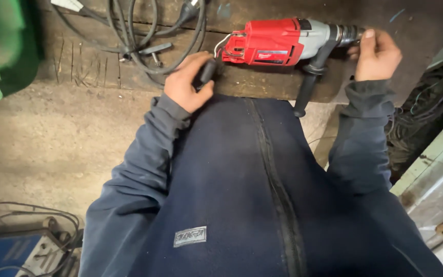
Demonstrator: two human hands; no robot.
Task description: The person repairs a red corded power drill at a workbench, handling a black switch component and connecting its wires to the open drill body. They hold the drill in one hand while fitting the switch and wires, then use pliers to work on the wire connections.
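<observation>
1. Red-and-grey corded power drill (278,43) lies on its side on a worn, scratched wooden workbench (93,66), chuck end pointing to the right of the view, near the bench's front edge.
2. Left hand (188,82) sits at the drill's rear; its fingers are curled closed around the black handle (207,72), thumb on top.
3. Right hand (378,54) is at the drill's nose; its fingers are wrapped around the metal chuck (349,33), thumb pointing up along it. The chuck's tip is hidden behind the hand.
4. Black side handle (308,84) projects from the grey collar behind the chuck and slants down past the bench edge, between the two hands.
5. Coils of black power cable (149,31) lie on the bench just left of the drill, apart from the left hand.
6. Dark blue zip-front jacket (262,190) fills the lower centre; both sleeves reach up to the bench.
7. Green object (3,46), blurred, sits at the upper left corner.
8. Blue machine (11,254) with looped wires stands on the concrete floor (52,143) at lower left.
9. Tangle of wires (426,107) hangs at the right, beside a pale painted frame (431,159).
</observation>
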